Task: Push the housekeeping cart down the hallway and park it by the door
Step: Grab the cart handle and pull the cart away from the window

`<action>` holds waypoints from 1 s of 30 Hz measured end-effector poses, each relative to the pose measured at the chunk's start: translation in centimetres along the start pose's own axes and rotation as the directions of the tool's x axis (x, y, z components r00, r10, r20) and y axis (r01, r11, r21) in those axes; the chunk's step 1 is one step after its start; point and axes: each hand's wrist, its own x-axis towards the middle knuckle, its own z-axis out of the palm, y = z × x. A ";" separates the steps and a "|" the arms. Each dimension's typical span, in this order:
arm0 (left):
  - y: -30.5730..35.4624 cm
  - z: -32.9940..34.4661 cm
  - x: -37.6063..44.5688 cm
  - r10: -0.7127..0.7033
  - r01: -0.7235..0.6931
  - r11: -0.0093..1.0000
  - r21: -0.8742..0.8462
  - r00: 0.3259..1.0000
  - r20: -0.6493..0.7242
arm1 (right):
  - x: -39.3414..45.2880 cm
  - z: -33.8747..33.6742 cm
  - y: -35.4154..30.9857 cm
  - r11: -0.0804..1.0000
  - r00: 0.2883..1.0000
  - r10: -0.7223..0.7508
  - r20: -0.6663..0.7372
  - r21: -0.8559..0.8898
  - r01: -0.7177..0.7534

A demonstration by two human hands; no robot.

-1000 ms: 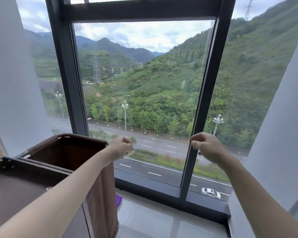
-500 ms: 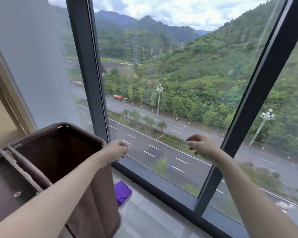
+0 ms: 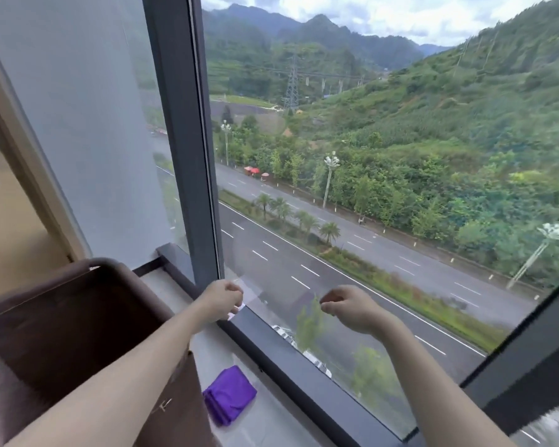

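head view, one frame, looking forward and down at a large window.

item: housekeeping cart (image 3: 78, 333), lower left corner. brown fabric bag on a rounded frame, open top, dark inside. it stands on the pale tiled floor (image 3: 271, 424), near the window, its far corner close to the low sill. the left forearm crosses above its right edge.

item: left hand (image 3: 221, 301), raised in front of the glass just right of the cart. fingers curled into a loose fist; a small pale sliver shows at the fingertips, possibly a reflection on the glass, too blurred to say if anything is pinched.

item: right hand (image 3: 349, 308), raised at the same height, apart from the left hand. fingers curled inward, thumb toward the fingertips, nothing visible in the grasp. neither hand touches the cart.

item: purple cloth (image 3: 229, 395), folded, lying on the floor between the cart and the window base, just right of the cart's bag.

item: window frame (image 3: 188, 140), dark metal, one upright post left of centre, a second bar slanting at lower right.

item: frosted pane (image 3: 88, 124) to the left of the post; beige wall at far left.

item: outside view, road (image 3: 304, 262) with lane markings, palm median, street lamps, green hillsides, pylon, clouded sky.
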 end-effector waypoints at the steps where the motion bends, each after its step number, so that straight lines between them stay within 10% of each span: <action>1: 0.7 -0.6 1.7 0.014 -0.013 1.000 0.016 1.000 -0.010 | 1.8 -0.8 -0.6 1.000 0.999 -0.016 -0.041 0.015 0.017; 10: 5.9 -5.9 13.7 0.048 -0.068 0.995 -0.076 0.971 -0.233 | 17.3 -4.2 -4.6 0.984 0.982 -0.124 -0.141 0.111 0.140; 17: 1.7 -9.9 18.3 -0.056 -0.004 0.992 -0.123 0.875 -0.481 | 30.5 1.0 -10.0 0.947 0.936 -0.318 0.149 0.008 0.320; 25: -2.1 -14.1 14.6 -0.133 0.258 0.966 0.028 0.584 -0.801 | 38.8 8.7 -18.9 0.854 0.748 -0.459 0.479 0.005 0.521; 30: -4.2 -13.6 10.2 -0.070 0.514 0.834 0.201 0.460 -0.885 | 38.4 18.0 -24.4 0.769 0.491 -0.495 0.717 0.098 0.632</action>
